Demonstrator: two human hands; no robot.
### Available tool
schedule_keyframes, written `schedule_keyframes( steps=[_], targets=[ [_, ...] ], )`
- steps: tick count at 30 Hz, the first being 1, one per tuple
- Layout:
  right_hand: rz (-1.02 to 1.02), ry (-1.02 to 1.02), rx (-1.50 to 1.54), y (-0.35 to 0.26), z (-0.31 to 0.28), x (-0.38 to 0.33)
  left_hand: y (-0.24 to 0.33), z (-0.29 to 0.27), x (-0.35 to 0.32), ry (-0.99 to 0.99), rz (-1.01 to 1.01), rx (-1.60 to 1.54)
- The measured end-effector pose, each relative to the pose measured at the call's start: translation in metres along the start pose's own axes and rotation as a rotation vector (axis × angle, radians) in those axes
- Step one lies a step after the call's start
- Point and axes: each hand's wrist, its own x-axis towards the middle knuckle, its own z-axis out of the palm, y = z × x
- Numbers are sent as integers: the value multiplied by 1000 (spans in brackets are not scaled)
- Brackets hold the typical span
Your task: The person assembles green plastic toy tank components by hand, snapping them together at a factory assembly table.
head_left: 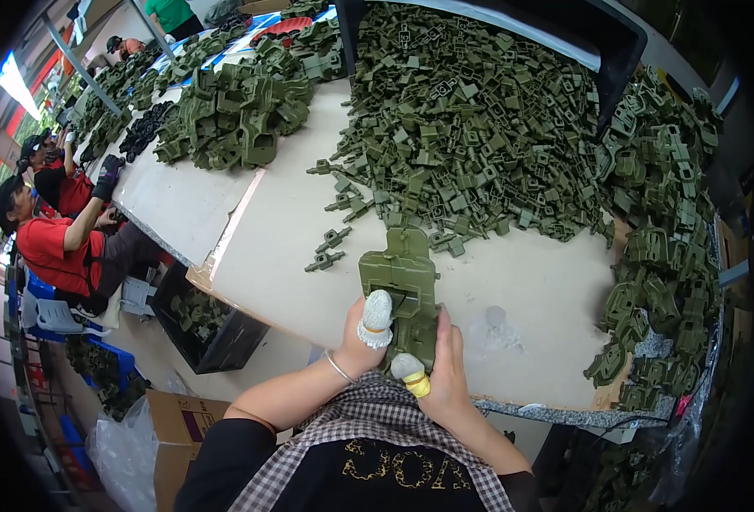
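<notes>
Between my two hands I hold an olive-green moulded plastic part (400, 269), with a wide body, a narrower top tab and a rectangular opening. It is over the table's near edge, close to my apron. My left hand (368, 334) grips its left side, the thumb in a white wrapped cover pressing near the opening. Along the lower right side my right hand (439, 367) is closed on it, its thumb wrapped in white with yellow tape. The fingers beneath the part are hidden. Just beyond it lie small green plastic pieces (479, 145) in a large heap.
Larger green parts (236, 115) are piled at the far left of the table (308, 213). More green parts (658, 247) line the right edge. A black crate (202, 320) stands below the left edge, near a cardboard box (180, 435). Co-workers in red (57, 247) sit at left.
</notes>
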Motion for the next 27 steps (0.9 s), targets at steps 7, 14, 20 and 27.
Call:
schedule_keyframes(
  steps=[7,14,20,27],
  targets=[
    [58,-52,36,8,2,6,-23,-4,2,134,-65,63],
    [12,-108,71,3,-1,13,-7,-8,5,74,-28,137],
    [-11,44,-119,6,2,15,-14,-5,8,40,-113,51],
    [-220,30,-395,-7,-24,25,-5,5,-4,-123,-254,-202]
  ],
)
